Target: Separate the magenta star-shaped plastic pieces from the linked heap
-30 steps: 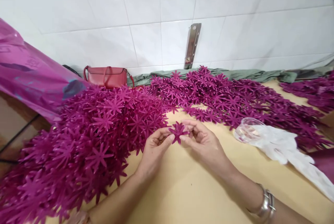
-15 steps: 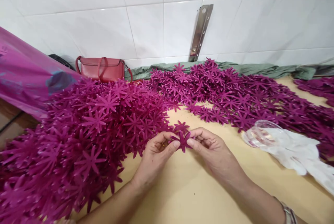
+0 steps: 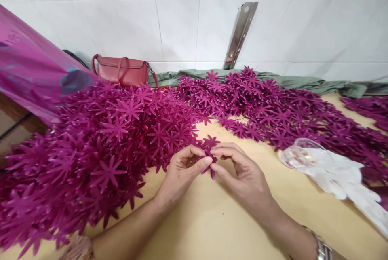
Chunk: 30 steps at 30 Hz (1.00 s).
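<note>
Pinching one purple flower (image 3: pixel 212 173) in the fingertips of left hand (image 3: pixel 178 173) and right hand (image 3: pixel 250 177), touching both, over the counter (image 3: pixel 233 223), right of the left pile (image 3: pixel 121 151), with no clear long axis.

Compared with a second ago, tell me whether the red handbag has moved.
No. Against the metal bracket on the tiled wall, the red handbag keeps its place to the left; the camera's view shifted.

red handbag (image 3: pixel 135 72) near white tiled wall (image 3: pixel 178 29), metal bracket (image 3: pixel 241 35) against it, crumpled green cloth (image 3: pixel 306 83) along its base
</note>
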{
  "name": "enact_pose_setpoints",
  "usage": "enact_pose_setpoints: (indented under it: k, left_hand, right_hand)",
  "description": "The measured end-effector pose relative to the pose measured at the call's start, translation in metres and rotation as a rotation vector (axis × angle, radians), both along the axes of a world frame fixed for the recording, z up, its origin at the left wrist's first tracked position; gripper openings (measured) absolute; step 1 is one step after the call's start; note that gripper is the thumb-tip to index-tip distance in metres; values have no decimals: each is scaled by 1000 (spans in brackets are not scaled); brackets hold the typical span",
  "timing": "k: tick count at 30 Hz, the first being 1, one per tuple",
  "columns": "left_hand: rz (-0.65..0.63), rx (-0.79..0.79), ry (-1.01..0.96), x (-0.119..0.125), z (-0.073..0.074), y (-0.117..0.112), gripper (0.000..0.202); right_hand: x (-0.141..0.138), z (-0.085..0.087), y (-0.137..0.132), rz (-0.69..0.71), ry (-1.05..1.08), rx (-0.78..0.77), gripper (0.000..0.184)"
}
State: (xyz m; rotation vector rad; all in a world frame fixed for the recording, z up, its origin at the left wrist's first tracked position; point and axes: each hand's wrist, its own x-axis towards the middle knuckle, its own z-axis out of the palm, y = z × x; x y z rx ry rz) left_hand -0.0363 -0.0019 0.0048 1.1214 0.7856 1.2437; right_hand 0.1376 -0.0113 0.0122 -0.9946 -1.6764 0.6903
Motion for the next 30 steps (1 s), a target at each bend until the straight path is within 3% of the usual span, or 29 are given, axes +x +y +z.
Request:
enact_pose_setpoints:
  k: [8, 13, 17, 22, 26, 28, 30]
  left_hand:
    - [-60, -19, 40, -2, -1, 0, 26]
    - [-25, -56, 30, -2, -1, 1, 25]
    - [-16, -40, 41, 0, -1, 0, 23]
    - [118, 35, 30, 4, 5, -3, 23]
    - [8, 36, 32, 8, 4, -3, 31]
    - [-12, 22, 42, 9, 1, -2, 23]
    - [36, -8, 29, 10, -1, 0, 22]
  right_hand:
    - [0, -2, 3, 47, 175, -124, 8]
    - [1, 3, -4, 55, 10, -106, 38]
    - [4, 6, -2, -12, 10, -67, 17]
    - [5, 9, 5, -84, 229, -230, 17]
    - [1, 6, 5, -61, 302, -282, 19]
    - [0, 2, 3, -71, 275, -243, 18]
    - [0, 0, 1, -136, 154, -108, 21]
